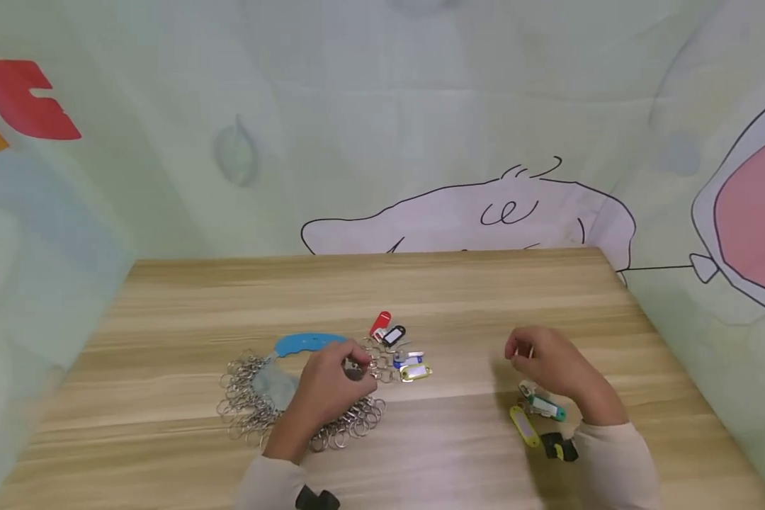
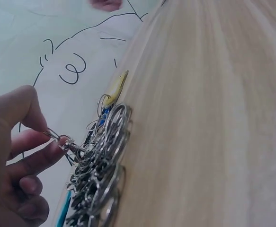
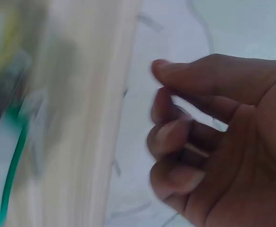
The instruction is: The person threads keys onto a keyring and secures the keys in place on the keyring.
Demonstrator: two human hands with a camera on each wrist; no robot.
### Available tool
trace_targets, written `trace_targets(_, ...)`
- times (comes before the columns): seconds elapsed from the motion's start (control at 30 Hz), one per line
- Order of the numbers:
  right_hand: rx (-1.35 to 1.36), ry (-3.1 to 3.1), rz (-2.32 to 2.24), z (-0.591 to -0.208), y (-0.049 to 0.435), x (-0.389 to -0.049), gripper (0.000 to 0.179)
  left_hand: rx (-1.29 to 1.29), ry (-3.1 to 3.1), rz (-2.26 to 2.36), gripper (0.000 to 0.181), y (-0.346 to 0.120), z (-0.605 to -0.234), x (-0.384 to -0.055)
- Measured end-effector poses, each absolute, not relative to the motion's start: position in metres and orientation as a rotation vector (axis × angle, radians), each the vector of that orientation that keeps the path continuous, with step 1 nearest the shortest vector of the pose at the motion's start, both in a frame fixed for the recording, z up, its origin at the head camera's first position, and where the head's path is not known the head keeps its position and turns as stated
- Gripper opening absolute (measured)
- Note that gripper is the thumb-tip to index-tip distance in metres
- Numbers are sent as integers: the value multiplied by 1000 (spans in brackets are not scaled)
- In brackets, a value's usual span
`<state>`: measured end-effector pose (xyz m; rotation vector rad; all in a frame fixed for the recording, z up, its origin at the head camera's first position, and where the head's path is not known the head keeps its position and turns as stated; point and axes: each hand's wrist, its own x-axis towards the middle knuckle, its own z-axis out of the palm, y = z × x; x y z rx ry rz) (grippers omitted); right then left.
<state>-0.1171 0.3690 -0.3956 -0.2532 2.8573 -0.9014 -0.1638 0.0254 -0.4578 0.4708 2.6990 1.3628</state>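
Note:
My left hand (image 1: 334,382) is over a large key holder with a blue handle (image 1: 309,343) and many metal clips and split rings (image 1: 245,397) round its edge. In the left wrist view, thumb and fingers pinch a small metal ring (image 2: 52,134) joined to a clip. Beside that hand, a red key tag (image 1: 380,324), a black one (image 1: 394,335), a blue one (image 1: 408,362) and a yellow one (image 1: 416,372) lie by the rings. My right hand (image 1: 545,360) hovers above the table with its fingers loosely curled; nothing shows between them.
Below the right hand lie a green key tag (image 1: 547,408) and a yellow key tag (image 1: 525,426) on the wooden table (image 1: 459,439). A printed cloth wall (image 1: 357,106) stands behind the table's far edge. Black straps circle both wrists.

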Motion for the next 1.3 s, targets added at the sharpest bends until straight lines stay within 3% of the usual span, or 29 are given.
trace_targets(0.13, -116, 2778, -708, -402, 386, -109, 9, 488, 2693, 1370, 17, 22, -457, -165)
trace_targets(0.43, -29, 2658, -694, -413, 384, -102, 35, 511, 2689, 1437, 18, 24, -464, -162)
trace_targets(0.67, -145, 2778, -786, -411, 379, -113, 20, 558, 2687, 1491, 17, 23, -466, -162)
trace_targets(0.87, -69, 2951, -1285, -399, 347, -133, 13, 576, 2703, 1499, 19, 22, -467, -162)
trace_targets(1.07, 82, 2488, -1993, -402, 301, -152, 20, 617, 2686, 1528, 20, 21, -469, -161)
trace_targets(1.3, -187, 2265, -1899, -432, 249, -164, 16, 656, 2700, 1512, 18, 19, -470, -160)
